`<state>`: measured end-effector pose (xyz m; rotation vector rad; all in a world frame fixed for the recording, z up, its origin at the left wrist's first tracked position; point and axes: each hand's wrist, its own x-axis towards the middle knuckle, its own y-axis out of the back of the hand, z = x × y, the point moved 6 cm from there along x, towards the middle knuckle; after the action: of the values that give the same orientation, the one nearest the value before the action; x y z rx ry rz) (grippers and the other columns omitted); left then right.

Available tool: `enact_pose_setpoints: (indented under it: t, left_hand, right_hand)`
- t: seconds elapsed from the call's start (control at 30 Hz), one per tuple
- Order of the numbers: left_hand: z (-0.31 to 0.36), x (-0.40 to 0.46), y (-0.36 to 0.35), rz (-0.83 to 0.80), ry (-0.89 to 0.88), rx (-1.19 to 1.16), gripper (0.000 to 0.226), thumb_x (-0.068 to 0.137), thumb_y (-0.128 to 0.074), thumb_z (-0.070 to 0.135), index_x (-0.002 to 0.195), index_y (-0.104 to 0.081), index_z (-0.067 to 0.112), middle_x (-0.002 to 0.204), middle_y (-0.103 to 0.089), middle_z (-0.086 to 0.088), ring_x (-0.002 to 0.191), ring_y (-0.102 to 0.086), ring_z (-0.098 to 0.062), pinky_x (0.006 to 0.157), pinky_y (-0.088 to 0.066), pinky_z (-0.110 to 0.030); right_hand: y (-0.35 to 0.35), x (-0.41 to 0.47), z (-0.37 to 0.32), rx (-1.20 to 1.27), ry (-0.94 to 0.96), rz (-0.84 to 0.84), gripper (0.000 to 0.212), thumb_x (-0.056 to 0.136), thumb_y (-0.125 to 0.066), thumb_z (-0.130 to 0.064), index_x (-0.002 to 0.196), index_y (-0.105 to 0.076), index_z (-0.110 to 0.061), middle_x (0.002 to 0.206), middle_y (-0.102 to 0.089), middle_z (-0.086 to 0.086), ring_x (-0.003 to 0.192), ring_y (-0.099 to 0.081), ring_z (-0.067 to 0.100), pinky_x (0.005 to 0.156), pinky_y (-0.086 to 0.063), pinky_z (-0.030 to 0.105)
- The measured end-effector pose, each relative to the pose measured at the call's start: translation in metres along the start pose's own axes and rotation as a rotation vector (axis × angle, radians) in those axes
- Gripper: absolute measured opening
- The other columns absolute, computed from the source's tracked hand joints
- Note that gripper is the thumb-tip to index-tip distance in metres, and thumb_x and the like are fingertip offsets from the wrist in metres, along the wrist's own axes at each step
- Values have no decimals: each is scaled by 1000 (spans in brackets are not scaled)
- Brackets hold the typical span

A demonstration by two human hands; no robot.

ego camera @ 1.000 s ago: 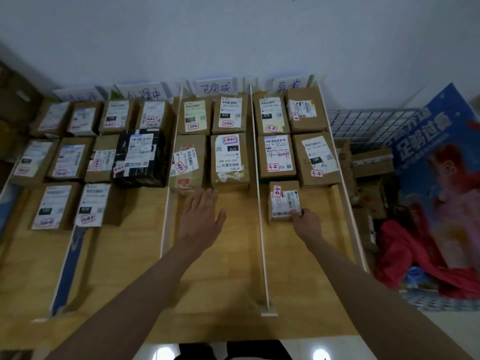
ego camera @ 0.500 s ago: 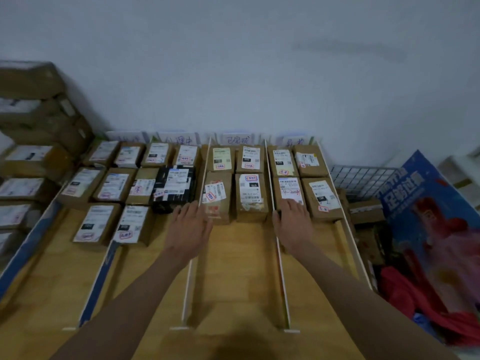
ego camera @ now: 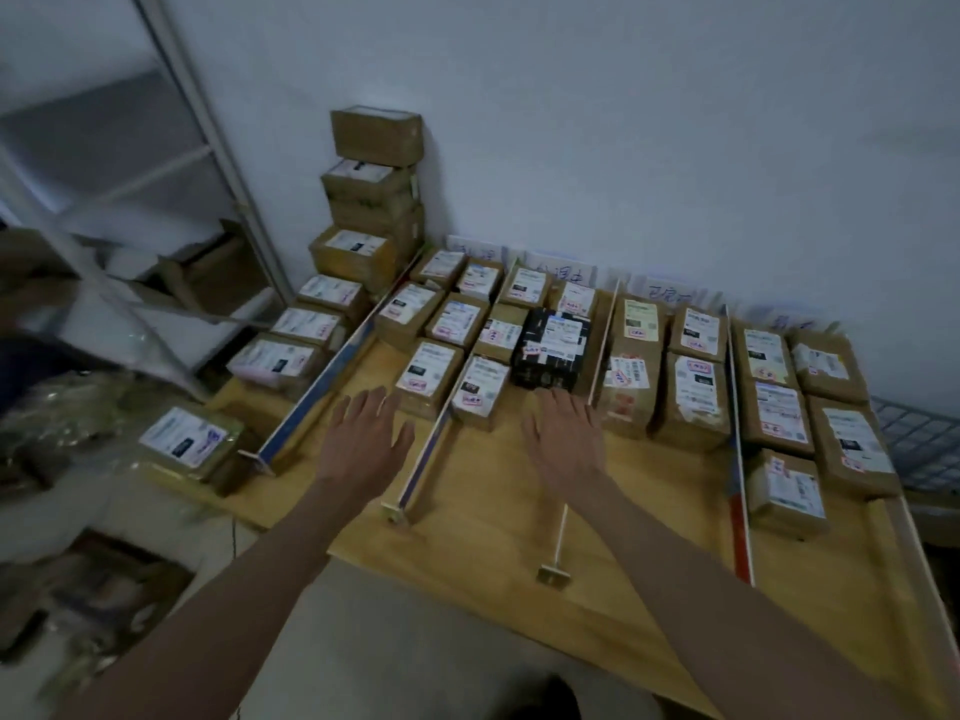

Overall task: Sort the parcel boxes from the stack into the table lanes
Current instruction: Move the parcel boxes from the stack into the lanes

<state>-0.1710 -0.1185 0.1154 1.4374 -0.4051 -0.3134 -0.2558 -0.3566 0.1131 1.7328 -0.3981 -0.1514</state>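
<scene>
A stack of brown parcel boxes [ego camera: 371, 200] rises against the wall at the table's far left corner, with more labelled boxes stepping down toward a lone box [ego camera: 187, 441] at the near left. The wooden table [ego camera: 649, 579] is split by thin dividers into lanes filled with labelled boxes, among them one black parcel [ego camera: 553, 348]. The small box [ego camera: 787, 493] lies in the rightmost lane, nearest me. My left hand [ego camera: 363, 439] and my right hand [ego camera: 563, 444] hover over the table with fingers spread, holding nothing.
A metal shelf frame [ego camera: 208, 148] stands at the left with cartons and plastic on the floor below. A wire basket [ego camera: 919, 439] sits at the right edge. Handwritten lane labels [ego camera: 561, 272] line the wall.
My right hand has let go of the small box in the rightmost lane and drawn left. Both hands and my view have swung left toward the stack.
</scene>
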Motion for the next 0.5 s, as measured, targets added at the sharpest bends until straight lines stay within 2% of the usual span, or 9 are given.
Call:
enact_pose_setpoints:
  t: [0.23,0.5]
  left_hand:
    - [-104,-31,11,-3,119,9,52,100,-37,47,141,-46,16,146,-47,-6,135,-41,-24,116,-26,-44]
    - [-206,-11,-8,-46,208,-3,46,101,-33,46,130,-53,17,138,-51,-4,130,-45,-24,113,-31,-43]
  right_hand:
    - [-26,13,-107,14,121,-47,42,104,-35,-33,141,-46,-17,141,-51,3,131,-46,22,112,-34,39]
    - [-75,52,-197,45,184,-74,38,103,-36,-33,136,-46,-17,133,-52,2,124,-49,21,107,-37,35]
